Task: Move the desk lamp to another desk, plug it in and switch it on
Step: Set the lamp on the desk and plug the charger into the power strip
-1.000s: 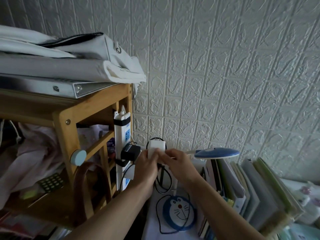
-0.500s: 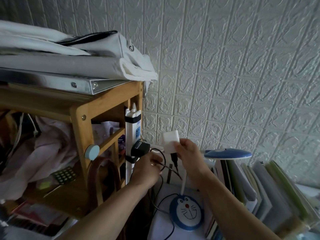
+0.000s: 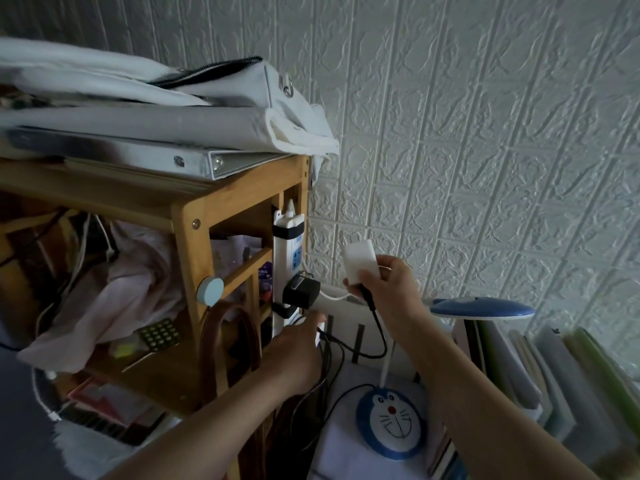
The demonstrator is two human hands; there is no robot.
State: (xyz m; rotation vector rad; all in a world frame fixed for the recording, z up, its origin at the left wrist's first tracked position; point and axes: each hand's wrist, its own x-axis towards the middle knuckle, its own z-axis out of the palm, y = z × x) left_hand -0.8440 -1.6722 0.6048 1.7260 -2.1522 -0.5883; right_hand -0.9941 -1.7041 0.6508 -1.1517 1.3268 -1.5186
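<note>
White embossed brick-pattern panels (image 3: 485,150) cover the wall behind everything. Against it on the left stands a wooden shelf unit (image 3: 194,216), with a grey ring binder (image 3: 138,157) and folded white fabric bags (image 3: 173,98) stacked on top; crumpled pale cloth (image 3: 114,289) and a calculator (image 3: 161,336) fill its inner shelves.

Strapped upright to the shelf's right post is a white power strip (image 3: 289,258), and a black adapter (image 3: 300,292) is plugged into it partway down.

The right hand (image 3: 388,289) is closed around a white plug block (image 3: 360,263), held in the air just right of the strip and apart from it. A black cable (image 3: 379,336) leaves the bottom of the block, loops downward and runs toward the lamp.

The left hand (image 3: 298,351) reaches to the lower part of the strip, its fingers at a white piece there among dark cables; whether it grips anything cannot be told.

The desk lamp (image 3: 391,424) stands on the white worktop (image 3: 343,441) at lower right: a round blue base with a cartoon cat face, a thin white stem, and a flat blue head (image 3: 481,308) above. It is unlit. Upright books and folders (image 3: 536,375) are packed just to its right.
</note>
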